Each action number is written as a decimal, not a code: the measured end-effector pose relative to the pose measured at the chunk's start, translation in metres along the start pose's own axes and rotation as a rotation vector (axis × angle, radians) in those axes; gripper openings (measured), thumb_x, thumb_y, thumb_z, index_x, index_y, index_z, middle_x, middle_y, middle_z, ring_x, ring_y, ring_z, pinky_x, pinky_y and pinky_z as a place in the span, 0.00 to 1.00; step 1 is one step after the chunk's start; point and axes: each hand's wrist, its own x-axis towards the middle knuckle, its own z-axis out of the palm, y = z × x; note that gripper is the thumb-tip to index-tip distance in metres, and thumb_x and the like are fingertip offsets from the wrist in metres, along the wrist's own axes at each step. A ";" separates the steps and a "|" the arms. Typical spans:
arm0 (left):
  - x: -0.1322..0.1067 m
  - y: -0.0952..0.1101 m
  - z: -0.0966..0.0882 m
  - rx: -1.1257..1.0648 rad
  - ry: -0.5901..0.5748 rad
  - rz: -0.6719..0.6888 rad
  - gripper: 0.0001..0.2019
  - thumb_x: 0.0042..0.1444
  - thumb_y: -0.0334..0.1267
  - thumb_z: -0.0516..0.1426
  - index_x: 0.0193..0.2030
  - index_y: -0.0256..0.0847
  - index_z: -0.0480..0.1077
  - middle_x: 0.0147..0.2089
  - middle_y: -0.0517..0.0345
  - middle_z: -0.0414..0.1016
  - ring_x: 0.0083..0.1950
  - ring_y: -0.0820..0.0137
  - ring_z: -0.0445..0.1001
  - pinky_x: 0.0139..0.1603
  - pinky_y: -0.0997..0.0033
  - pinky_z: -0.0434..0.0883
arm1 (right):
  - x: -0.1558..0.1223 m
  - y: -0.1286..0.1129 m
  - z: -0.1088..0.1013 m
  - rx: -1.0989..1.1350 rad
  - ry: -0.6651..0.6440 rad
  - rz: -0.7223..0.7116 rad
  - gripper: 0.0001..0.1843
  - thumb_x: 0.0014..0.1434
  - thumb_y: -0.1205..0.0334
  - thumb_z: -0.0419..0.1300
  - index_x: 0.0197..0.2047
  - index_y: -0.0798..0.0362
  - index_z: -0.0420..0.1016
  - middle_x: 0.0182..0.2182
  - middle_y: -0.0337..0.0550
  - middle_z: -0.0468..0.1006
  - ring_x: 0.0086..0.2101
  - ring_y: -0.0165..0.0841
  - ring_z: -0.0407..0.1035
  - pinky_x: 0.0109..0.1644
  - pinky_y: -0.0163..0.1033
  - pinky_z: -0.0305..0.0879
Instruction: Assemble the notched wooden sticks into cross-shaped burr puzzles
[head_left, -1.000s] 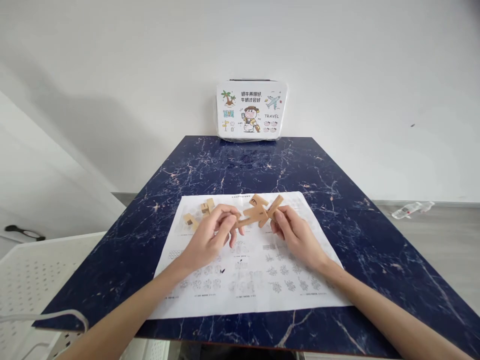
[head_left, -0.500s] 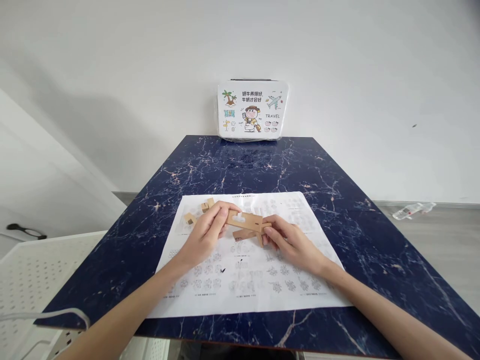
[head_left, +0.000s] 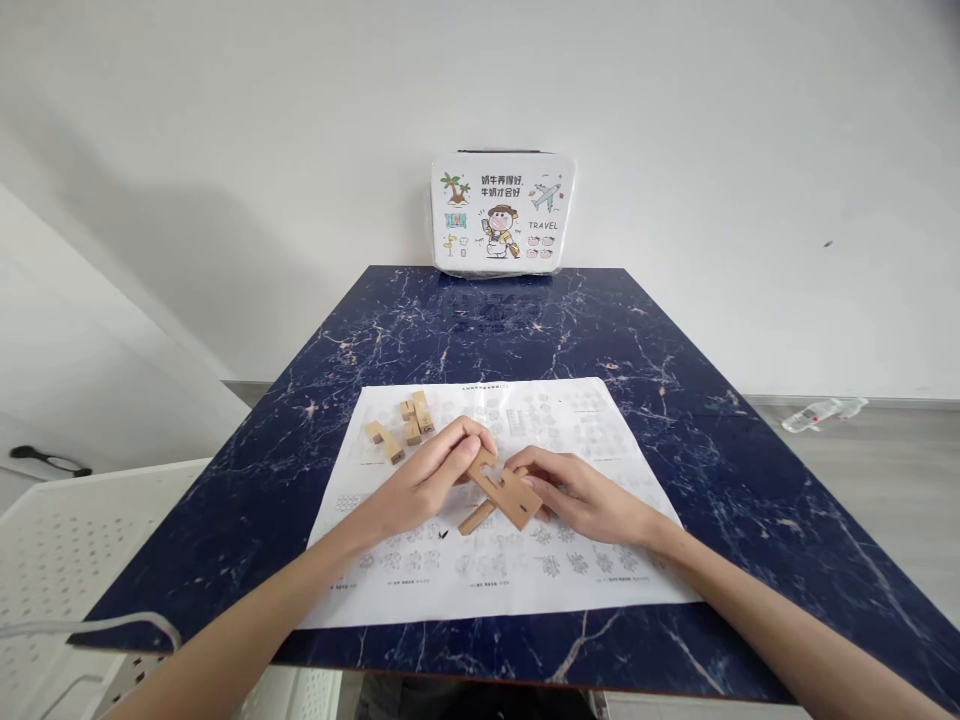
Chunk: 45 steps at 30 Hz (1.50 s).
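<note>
A crossed assembly of notched wooden puzzle pieces (head_left: 501, 488) is held low over a printed instruction sheet (head_left: 495, 570) on the dark blue marble table (head_left: 675, 380). My left hand (head_left: 431, 480) pinches its upper left end with thumb and fingers. My right hand (head_left: 577, 492) grips its right side, fingers curled over the wood. Loose wooden pieces lie on the sheet's far left: a cluster of small blocks (head_left: 416, 416) and one separate notched piece (head_left: 383, 441).
A white box with cartoon travel pictures (head_left: 501, 212) stands against the wall at the table's far edge. A white perforated basket (head_left: 60, 540) sits left of the table, with a cable over its rim. A clear plastic bottle (head_left: 817, 412) lies on the floor at right.
Both hands have drawn nearer to me and lower with the wooden assembly, turning it so its flat notched piece faces up. The loose blocks at left are now uncovered.
</note>
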 end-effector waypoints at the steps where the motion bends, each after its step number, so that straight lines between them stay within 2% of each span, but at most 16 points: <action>1: 0.000 0.001 -0.001 -0.001 -0.019 -0.006 0.15 0.77 0.48 0.45 0.47 0.42 0.67 0.35 0.62 0.60 0.31 0.72 0.58 0.35 0.69 0.61 | 0.000 0.001 0.000 0.010 -0.007 -0.008 0.14 0.78 0.52 0.50 0.50 0.51 0.71 0.31 0.37 0.70 0.28 0.29 0.62 0.33 0.37 0.60; 5: -0.001 0.004 -0.003 0.013 -0.054 -0.009 0.15 0.78 0.46 0.45 0.45 0.42 0.67 0.35 0.62 0.61 0.33 0.71 0.59 0.38 0.69 0.62 | 0.000 0.004 0.000 0.066 -0.031 -0.040 0.14 0.78 0.52 0.50 0.51 0.51 0.71 0.30 0.36 0.69 0.28 0.29 0.63 0.35 0.38 0.62; 11: 0.000 0.004 -0.004 0.057 -0.023 -0.013 0.15 0.77 0.47 0.45 0.46 0.42 0.67 0.33 0.62 0.60 0.32 0.71 0.58 0.36 0.68 0.60 | 0.001 0.004 0.000 0.115 -0.030 -0.045 0.13 0.78 0.53 0.51 0.50 0.51 0.71 0.31 0.36 0.70 0.28 0.28 0.64 0.35 0.37 0.62; 15: 0.001 0.001 -0.003 0.048 -0.063 -0.001 0.15 0.77 0.47 0.45 0.46 0.42 0.66 0.34 0.62 0.61 0.33 0.71 0.59 0.37 0.69 0.62 | 0.001 0.005 0.000 0.136 -0.032 -0.056 0.13 0.78 0.53 0.51 0.51 0.51 0.71 0.32 0.37 0.71 0.29 0.28 0.65 0.35 0.37 0.63; 20: 0.000 -0.005 -0.001 0.112 -0.072 0.021 0.14 0.78 0.46 0.44 0.48 0.42 0.66 0.36 0.61 0.62 0.34 0.71 0.60 0.37 0.68 0.62 | 0.001 0.005 -0.001 0.119 -0.029 -0.046 0.13 0.78 0.53 0.51 0.52 0.51 0.71 0.33 0.37 0.72 0.29 0.28 0.66 0.34 0.37 0.63; 28: -0.001 -0.006 0.002 0.162 0.018 0.075 0.13 0.77 0.46 0.45 0.49 0.43 0.65 0.37 0.61 0.63 0.33 0.71 0.61 0.37 0.68 0.62 | 0.001 0.005 -0.003 0.053 -0.016 -0.029 0.15 0.78 0.51 0.51 0.52 0.51 0.72 0.34 0.38 0.73 0.30 0.29 0.66 0.35 0.37 0.65; 33: 0.000 -0.006 0.006 0.089 0.006 0.071 0.10 0.77 0.46 0.46 0.50 0.43 0.62 0.33 0.64 0.60 0.30 0.72 0.59 0.32 0.69 0.61 | 0.001 0.005 -0.004 -0.015 0.004 -0.015 0.17 0.78 0.48 0.50 0.53 0.50 0.73 0.37 0.42 0.75 0.33 0.31 0.67 0.36 0.38 0.66; 38: -0.001 -0.006 0.007 0.156 0.049 0.095 0.10 0.77 0.46 0.46 0.50 0.43 0.61 0.32 0.64 0.60 0.30 0.72 0.59 0.31 0.69 0.59 | 0.000 0.004 -0.003 -0.027 0.003 -0.004 0.18 0.77 0.47 0.50 0.53 0.50 0.73 0.36 0.41 0.75 0.32 0.31 0.66 0.36 0.38 0.66; 45: 0.001 -0.012 0.005 0.233 -0.019 0.055 0.10 0.76 0.46 0.47 0.54 0.43 0.58 0.31 0.65 0.62 0.30 0.71 0.62 0.30 0.70 0.59 | 0.000 0.002 -0.003 -0.045 -0.005 0.013 0.17 0.78 0.48 0.50 0.52 0.50 0.73 0.35 0.41 0.75 0.32 0.31 0.65 0.35 0.37 0.65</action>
